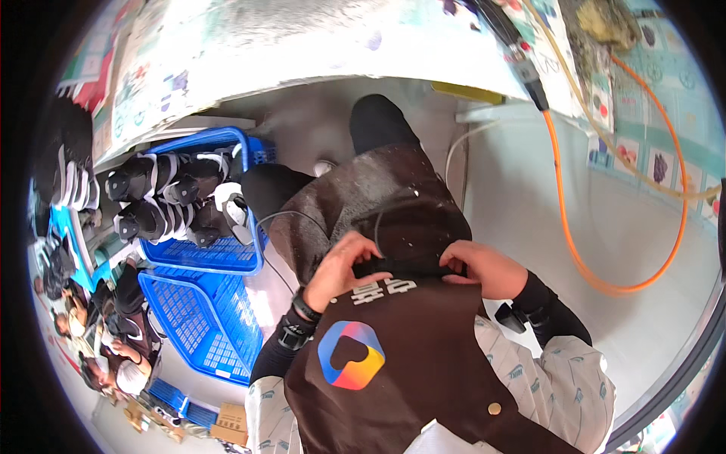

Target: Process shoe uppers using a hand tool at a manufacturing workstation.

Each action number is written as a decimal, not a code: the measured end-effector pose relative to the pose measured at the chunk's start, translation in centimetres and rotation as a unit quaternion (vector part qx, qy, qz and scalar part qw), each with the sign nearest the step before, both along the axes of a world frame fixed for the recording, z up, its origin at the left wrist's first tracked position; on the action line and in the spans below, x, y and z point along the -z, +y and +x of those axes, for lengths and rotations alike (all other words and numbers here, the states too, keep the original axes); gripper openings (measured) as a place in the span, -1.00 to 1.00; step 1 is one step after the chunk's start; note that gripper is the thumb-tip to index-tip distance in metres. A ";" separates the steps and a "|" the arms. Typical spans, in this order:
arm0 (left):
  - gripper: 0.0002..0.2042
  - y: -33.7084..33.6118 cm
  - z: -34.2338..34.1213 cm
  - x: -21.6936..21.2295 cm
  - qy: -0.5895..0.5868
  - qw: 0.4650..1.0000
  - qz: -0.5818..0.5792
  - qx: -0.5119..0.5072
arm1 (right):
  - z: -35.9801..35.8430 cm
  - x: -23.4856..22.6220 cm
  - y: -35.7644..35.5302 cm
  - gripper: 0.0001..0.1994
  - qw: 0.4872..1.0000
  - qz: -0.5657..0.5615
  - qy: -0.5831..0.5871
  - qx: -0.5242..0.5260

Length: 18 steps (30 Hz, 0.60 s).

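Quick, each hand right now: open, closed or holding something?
Left hand: partly curled at the brown apron; whether it grips anything can't be told.
Right hand: fingers curled there too; grip can't be told.

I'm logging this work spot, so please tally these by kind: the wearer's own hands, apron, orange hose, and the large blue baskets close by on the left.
Own hands: 2 (left hand, right hand)
Dark brown apron: 1
Orange hose: 1
Large blue baskets: 2 (upper basket, lower basket)
Total: 6
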<state>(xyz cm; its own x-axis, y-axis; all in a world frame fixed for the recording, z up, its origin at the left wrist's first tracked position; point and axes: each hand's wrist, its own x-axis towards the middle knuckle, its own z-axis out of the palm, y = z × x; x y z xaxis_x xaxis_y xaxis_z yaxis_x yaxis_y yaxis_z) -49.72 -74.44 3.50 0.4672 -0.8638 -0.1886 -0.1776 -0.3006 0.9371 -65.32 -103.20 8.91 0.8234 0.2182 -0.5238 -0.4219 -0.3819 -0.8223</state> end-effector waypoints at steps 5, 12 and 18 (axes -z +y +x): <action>-0.48 -2.5 4.0 -8.4 0.018 0.952 -0.207 0.224 | -2.2 -1.2 -0.7 -0.70 0.994 0.036 0.058 0.086; -0.60 -2.0 4.6 -7.7 0.408 0.773 -0.274 0.402 | -5.7 0.7 -2.5 -0.57 0.975 0.125 0.174 0.064; -0.66 -3.2 5.4 -8.6 0.385 0.784 -0.245 0.420 | -4.9 0.4 -3.3 -0.59 0.958 0.088 0.268 -0.053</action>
<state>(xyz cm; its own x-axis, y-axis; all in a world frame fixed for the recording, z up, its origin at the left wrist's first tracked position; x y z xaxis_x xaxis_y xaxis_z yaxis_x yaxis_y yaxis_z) -44.34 -77.68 12.06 -0.3953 -0.8623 0.3164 0.5558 0.0496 0.8298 -70.22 -106.54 8.55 0.4137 0.4094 -0.8131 -0.7681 -0.3225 -0.5532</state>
